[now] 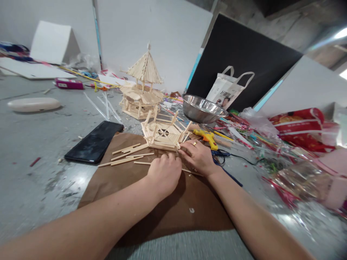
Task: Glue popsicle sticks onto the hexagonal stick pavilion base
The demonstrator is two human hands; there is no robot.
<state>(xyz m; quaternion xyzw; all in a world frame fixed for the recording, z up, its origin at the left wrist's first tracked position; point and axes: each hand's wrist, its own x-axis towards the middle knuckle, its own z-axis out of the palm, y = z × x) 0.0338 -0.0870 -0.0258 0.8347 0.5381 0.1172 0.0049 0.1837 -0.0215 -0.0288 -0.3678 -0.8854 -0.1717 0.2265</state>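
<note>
A small hexagonal frame of pale wooden sticks (165,134), with short posts standing up from it, rests at the far edge of a brown paper sheet (173,213). My left hand (166,172) is closed just in front of it, its fingertips hidden. A thin wooden stick (142,163) shows on both sides of that hand; whether it is gripped or lies beneath, I cannot tell. My right hand (196,155), with a ring on one finger, has its fingers curled and pressed together at the frame's front right corner. What it pinches is hidden. Several loose sticks (127,154) lie left of the frame.
Behind stands a stick pavilion (142,88) with a pointed roof. A black phone (94,142) lies left. To the right are a yellow glue gun (208,138) with its cord, a metal bowl (203,108), a white bag (226,90) and heaped craft scraps (252,135).
</note>
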